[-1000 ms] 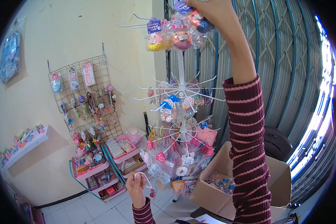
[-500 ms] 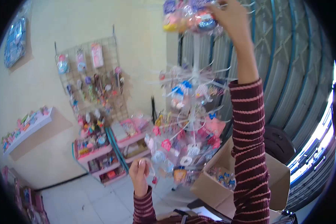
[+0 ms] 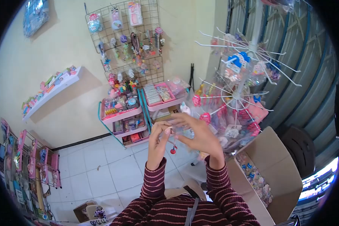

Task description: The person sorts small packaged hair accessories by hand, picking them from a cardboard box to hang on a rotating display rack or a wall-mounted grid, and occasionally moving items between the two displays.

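Observation:
My left hand (image 3: 159, 140) is raised in front of my chest, thumb and fingers pinched on the upper end of a small dangling accessory. A round red charm (image 3: 173, 150), cherry-like, hangs from it on a thin pale strand below the fingers. Close beside it on the right is my right hand (image 3: 199, 137), fingers spread and slightly blurred, the thumb near the strand. Beyond the right hand stands a white rotating display rack (image 3: 237, 101) with spoke-like hooks, several bearing packaged trinkets.
An open cardboard box (image 3: 277, 165) with small wrapped items stands at my right. Pink tiered carts (image 3: 120, 117) line the wall under a wire grid (image 3: 120, 34) hung with accessories. A white shelf (image 3: 51, 94) is on the left wall, and a dark chair (image 3: 299, 150) stands behind the box.
My right hand has come down from the packets at the rack's top to beside my left hand. The left hand still pinches the red-charmed accessory. The view has tilted down.

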`<state>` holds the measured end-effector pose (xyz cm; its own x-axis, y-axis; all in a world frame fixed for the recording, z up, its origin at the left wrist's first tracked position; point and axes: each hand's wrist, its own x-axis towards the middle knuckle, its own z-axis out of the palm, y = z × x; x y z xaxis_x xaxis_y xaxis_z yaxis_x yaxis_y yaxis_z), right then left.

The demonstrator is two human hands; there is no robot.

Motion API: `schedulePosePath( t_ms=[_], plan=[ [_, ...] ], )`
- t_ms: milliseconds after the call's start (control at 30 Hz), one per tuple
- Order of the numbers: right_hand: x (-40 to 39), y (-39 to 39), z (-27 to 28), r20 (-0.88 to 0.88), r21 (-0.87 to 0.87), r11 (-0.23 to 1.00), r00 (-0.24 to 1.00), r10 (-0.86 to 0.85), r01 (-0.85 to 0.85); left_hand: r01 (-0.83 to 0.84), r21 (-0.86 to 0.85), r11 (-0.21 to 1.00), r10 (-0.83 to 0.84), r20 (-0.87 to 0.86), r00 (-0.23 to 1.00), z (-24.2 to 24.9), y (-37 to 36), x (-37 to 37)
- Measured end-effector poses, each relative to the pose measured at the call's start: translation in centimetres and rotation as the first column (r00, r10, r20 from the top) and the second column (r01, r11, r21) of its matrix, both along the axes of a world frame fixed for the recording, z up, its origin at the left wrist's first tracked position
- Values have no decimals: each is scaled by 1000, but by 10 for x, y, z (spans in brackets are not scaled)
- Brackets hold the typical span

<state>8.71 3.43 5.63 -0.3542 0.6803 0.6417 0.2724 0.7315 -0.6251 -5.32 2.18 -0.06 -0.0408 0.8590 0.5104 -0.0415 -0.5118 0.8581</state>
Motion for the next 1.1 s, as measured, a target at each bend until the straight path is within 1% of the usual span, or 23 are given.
schedulePosePath(
  t_ms=[33,67,133,200,233,267,300,367,400,467,500,567,600,667,700,767,800,833,933,967,1033,1067,1100],
  plan=[
    [-9,8,-12,11,-90,994,998,68,-66,-15,0,1000,15,-6,1000,0,2,-4],
    [-16,16,-24,20,-182,975,990,137,-131,-87,5,996,88,-16,996,-1,4,-7],
    [-29,27,-51,42,-203,963,982,187,-174,-178,49,983,181,-70,981,-5,8,-18],
    [-43,43,-78,71,-219,950,968,242,-221,-210,22,977,211,-17,977,-8,14,-30],
    [-50,53,-92,-47,-415,834,924,380,-365,-224,-6,975,224,33,974,-10,17,-35],
    [-58,60,-104,-189,-572,655,856,480,-494,-247,-9,969,247,34,968,-13,20,-42],
    [-67,67,-113,-191,-573,642,845,499,-509,-267,11,964,267,8,964,-15,25,-51],
    [-85,82,-127,-584,-586,335,671,456,-738,-301,37,953,302,-22,953,-19,37,-67],
    [-92,93,-132,-586,-578,328,660,470,-747,-347,17,938,346,14,938,-23,45,-76],
    [-105,117,-139,-661,-551,237,592,460,-800,-400,-39,916,402,103,910,-30,64,-92],
    [-111,129,-140,-665,-537,240,581,469,-808,-403,-24,915,404,94,910,-34,74,-100],
    [-122,159,-135,-612,-605,191,605,510,-773,-437,-81,896,444,177,878,-37,101,-119],
    [-129,177,-135,-615,-580,215,595,518,-786,-428,-47,902,430,164,888,-37,117,-127],
    [-140,207,-138,-580,-632,210,635,510,-746,-400,-147,904,423,196,884,-39,149,-141],
    [-146,223,-138,-592,-614,226,631,501,-756,-387,-134,912,407,178,896,-37,167,-147],
    [-155,253,-135,-548,-626,346,710,443,-699,-278,-209,937,335,324,885,-31,200,-154],
    [-157,268,-132,-515,-589,438,733,444,-679,-272,-222,936,332,313,890,-25,214,-156],
    [-157,281,-128,-520,-592,437,735,435,-677,-266,-230,936,329,308,893,-24,227,-157],
    [-159,316,-104,-555,-521,641,795,247,-563,-295,-241,925,344,196,918,-16,260,-164],
    [-160,327,-95,-560,-519,637,790,249,-569,-301,-241,923,349,190,918,-16,267,-167],
    [-163,345,-78,-565,-557,698,821,79,-450,-306,-243,921,340,112,934,-20,278,-176],
    [-167,357,-77,-566,-559,693,820,82,-455,-306,-240,921,335,90,938,-25,282,-182],
    [-172,370,-78,-627,-521,720,778,42,-459,-311,-245,918,341,89,936,-27,287,-188]
  ],
)
